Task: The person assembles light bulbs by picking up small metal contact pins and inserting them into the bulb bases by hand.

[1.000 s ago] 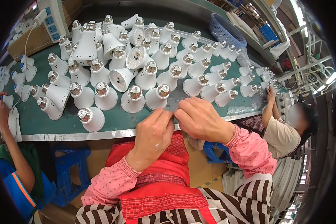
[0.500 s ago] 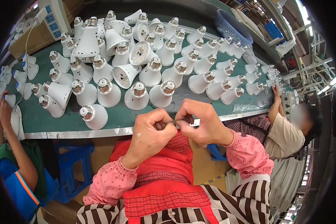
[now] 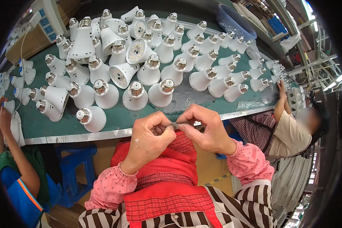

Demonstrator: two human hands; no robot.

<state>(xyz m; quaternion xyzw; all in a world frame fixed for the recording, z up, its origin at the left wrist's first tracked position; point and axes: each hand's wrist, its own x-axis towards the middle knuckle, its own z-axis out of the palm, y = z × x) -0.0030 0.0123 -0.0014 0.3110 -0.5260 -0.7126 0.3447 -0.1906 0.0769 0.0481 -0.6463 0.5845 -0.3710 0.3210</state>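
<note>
My left hand (image 3: 151, 138) and my right hand (image 3: 206, 128) meet just over the front edge of the bench, both closed in a pinch. A small thin strip (image 3: 175, 125) spans the short gap between their fingertips; its kind is too small to make out. Beyond my hands, white LED bulbs with silver screw caps stand on the green bench top. The nearest are a bulb (image 3: 160, 93) and another bulb (image 3: 135, 95), caps upward. One tilted bulb (image 3: 91, 118) sits at the front left. Small pale slivers (image 3: 187, 102) lie on the bench beyond my right hand.
Many more bulbs crowd the back, some on their sides with LED boards showing. A blue basket (image 3: 235, 23) stands at the back right, a power strip (image 3: 47, 22) at the back left. Co-workers' arms reach in at both sides. A blue stool (image 3: 76, 171) is below left.
The white piece seen by my right fingers is no longer visible, and a thin strip now shows between my fingertips. The view has shifted slightly, so the bulbs appear further left.
</note>
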